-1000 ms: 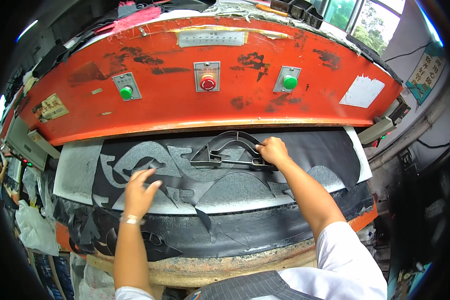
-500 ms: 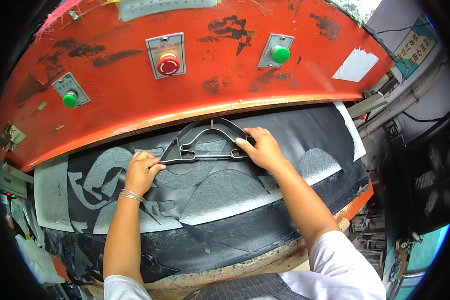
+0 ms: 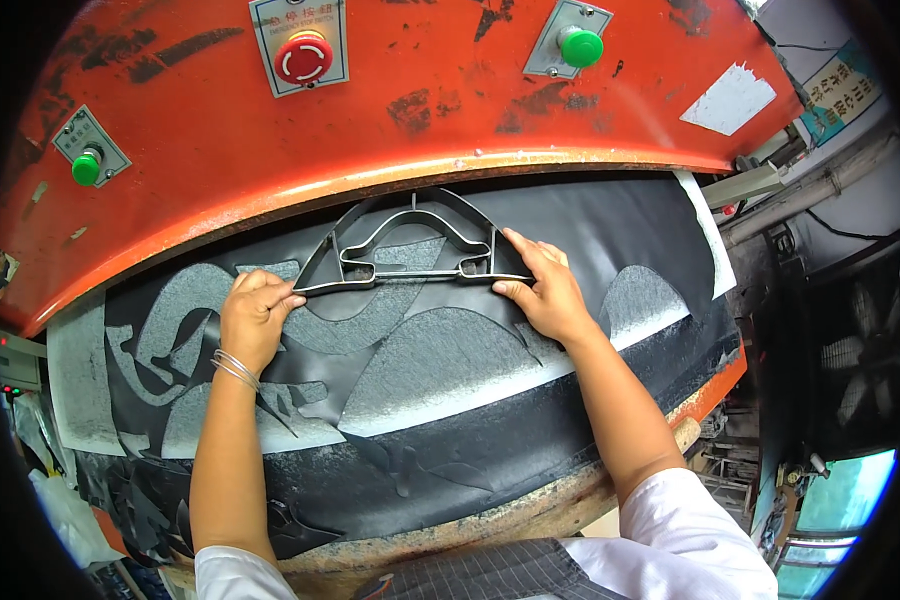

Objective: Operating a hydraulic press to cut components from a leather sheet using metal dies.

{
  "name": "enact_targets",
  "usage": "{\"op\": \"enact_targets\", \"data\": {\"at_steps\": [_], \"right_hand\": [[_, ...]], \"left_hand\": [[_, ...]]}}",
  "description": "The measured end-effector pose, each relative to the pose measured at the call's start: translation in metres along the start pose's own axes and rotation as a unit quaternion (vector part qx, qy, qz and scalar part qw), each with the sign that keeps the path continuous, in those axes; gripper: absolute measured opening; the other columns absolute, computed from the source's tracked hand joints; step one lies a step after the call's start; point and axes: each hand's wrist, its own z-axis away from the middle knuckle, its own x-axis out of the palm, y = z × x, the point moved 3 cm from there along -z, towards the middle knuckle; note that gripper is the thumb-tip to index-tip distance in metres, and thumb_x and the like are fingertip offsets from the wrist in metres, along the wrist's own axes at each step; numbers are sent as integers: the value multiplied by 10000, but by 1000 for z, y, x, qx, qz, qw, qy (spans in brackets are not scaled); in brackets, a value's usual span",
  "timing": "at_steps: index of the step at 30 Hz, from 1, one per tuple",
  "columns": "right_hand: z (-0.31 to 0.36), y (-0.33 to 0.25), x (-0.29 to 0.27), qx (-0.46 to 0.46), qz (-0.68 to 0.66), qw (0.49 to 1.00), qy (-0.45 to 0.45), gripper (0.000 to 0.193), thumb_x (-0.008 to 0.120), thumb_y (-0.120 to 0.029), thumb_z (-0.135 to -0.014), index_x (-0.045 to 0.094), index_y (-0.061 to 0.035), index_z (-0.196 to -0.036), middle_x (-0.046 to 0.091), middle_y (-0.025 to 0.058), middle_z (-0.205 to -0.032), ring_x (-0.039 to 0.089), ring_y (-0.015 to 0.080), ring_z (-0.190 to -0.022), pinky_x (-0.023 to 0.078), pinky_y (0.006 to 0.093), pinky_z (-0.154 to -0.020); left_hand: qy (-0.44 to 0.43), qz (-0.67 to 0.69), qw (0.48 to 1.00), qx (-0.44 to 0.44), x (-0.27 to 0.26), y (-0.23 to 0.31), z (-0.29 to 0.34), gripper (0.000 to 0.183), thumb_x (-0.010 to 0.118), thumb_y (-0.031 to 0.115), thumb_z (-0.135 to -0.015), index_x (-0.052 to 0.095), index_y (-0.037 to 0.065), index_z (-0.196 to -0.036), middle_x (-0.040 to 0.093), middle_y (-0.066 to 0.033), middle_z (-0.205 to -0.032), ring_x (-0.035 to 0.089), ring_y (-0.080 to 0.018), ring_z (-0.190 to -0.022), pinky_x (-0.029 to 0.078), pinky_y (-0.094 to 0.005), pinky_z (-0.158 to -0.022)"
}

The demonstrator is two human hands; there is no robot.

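Observation:
A steel cutting die (image 3: pixel 417 274), shaped like a rounded triangle with inner blades, lies on a black leather-like sheet (image 3: pixel 600 215). My left hand (image 3: pixel 253 318) pinches its left corner between thumb and fingers. At the opposite corner my right hand (image 3: pixel 550 295) holds the die, with the thumb at the near edge and the fingers along the sloping side. The sheet has several curved cut-out gaps through which a grey, worn cutting board (image 3: pixel 450 365) shows. Part of the die's top edge is close to the orange press beam.
The orange press beam (image 3: pixel 390 130) spans the far side, with a red emergency button (image 3: pixel 303 60) and green buttons (image 3: pixel 87 167) (image 3: pixel 580 47). Black scraps (image 3: pixel 135 510) hang at the near left. A fan (image 3: pixel 855 350) stands at the right.
The die sits slightly farther left along the sheet, and both hands have shifted with it. My right hand's grip has moved lower on its corner. The view has tilted downward.

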Motion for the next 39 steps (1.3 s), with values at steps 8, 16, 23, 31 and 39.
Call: {"op": "enact_targets", "data": {"at_steps": [8,16,23,31,39], "right_hand": [[-1,-1,-4,13,7,1000,0,641,718,-270,-838,471,-69,-1394,573,176,-1326,519,317,-1240,285,436,-1108],[4,2,-4,44,-8,999,-2,659,747,-259,-827,472,-153,-1416,588,112,-1332,453,401,-1249,319,426,-1088],[3,5,-3,28,-25,999,9,661,747,-248,-824,469,-155,-1417,587,121,-1329,480,398,-1233,329,427,-1084],[0,4,-7,35,-20,999,15,648,745,-222,-817,474,-87,-1389,590,167,-1306,546,328,-1205,309,431,-1101],[-1,2,-10,33,1,999,10,652,731,-252,-825,465,-80,-1394,573,165,-1328,531,321,-1231,314,434,-1098]], "left_hand": [[5,-5,1000,2,-2,10,-2,167,771,60,-704,741,44,-867,616,-73,-757,588,-248,-765,464,-335,-705],[5,-19,1000,8,-3,13,4,187,794,76,-690,729,25,-857,627,-72,-774,584,-252,-774,470,-341,-696],[14,-10,1000,-1,-3,16,4,138,778,52,-707,707,18,-820,616,-72,-780,582,-247,-774,465,-340,-695],[3,-25,1000,8,-4,19,-3,138,778,63,-711,705,30,-824,617,-62,-800,579,-246,-801,462,-343,-711],[-12,-29,999,11,-3,14,-7,184,789,81,-700,728,42,-870,622,-59,-806,576,-248,-802,461,-346,-716]]}}
